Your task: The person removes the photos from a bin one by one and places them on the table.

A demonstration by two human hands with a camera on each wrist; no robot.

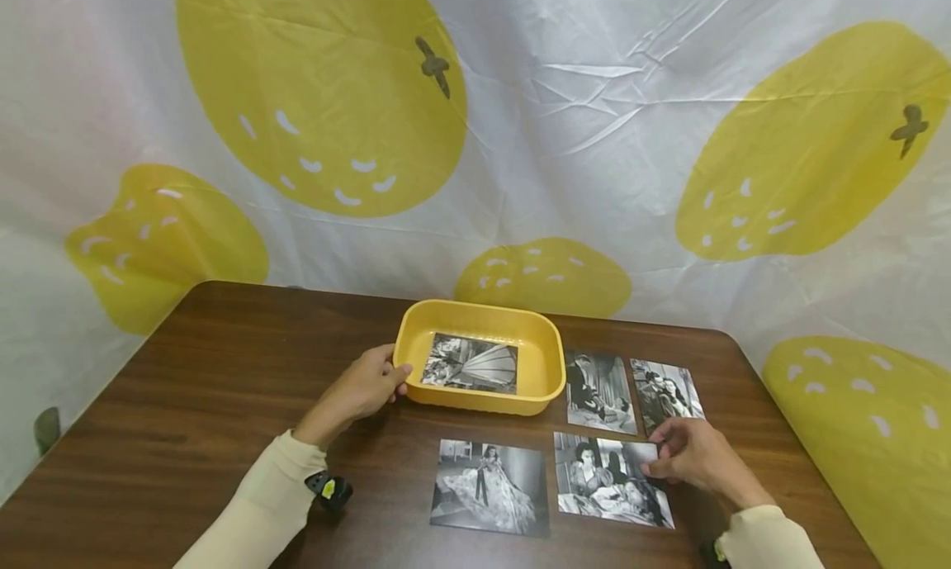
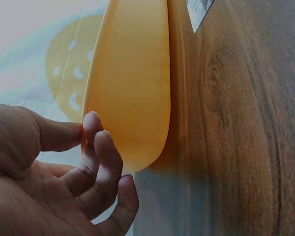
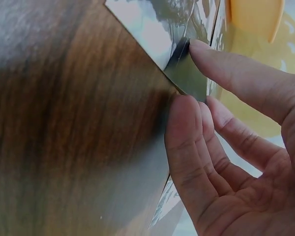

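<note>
A yellow plastic tray (image 1: pixel 479 402) stands near the table's back edge with a black-and-white photo (image 1: pixel 475 364) lying in it. My left hand (image 1: pixel 369 381) grips its left end; the left wrist view has the thumb and fingertips at the tray's rim (image 2: pixel 86 83). Over on the right, my right hand (image 1: pixel 698 457) pinches the edge of a photo (image 1: pixel 605 482) of a woman beside a bed. Seen from the right wrist, the thumb is on the print's (image 3: pixel 142 29) glossy face and the fingers (image 3: pixel 184 123) are at its edge.
Left of the pinched print lies a photo (image 1: pixel 490 488) of a wide gown. Behind it are a photo (image 1: pixel 600 391) beside the tray and a photo (image 1: pixel 666 391) of a couple. A white cloth (image 1: pixel 565 156) with yellow fruit shapes hangs behind the brown wooden table (image 1: pixel 223 371).
</note>
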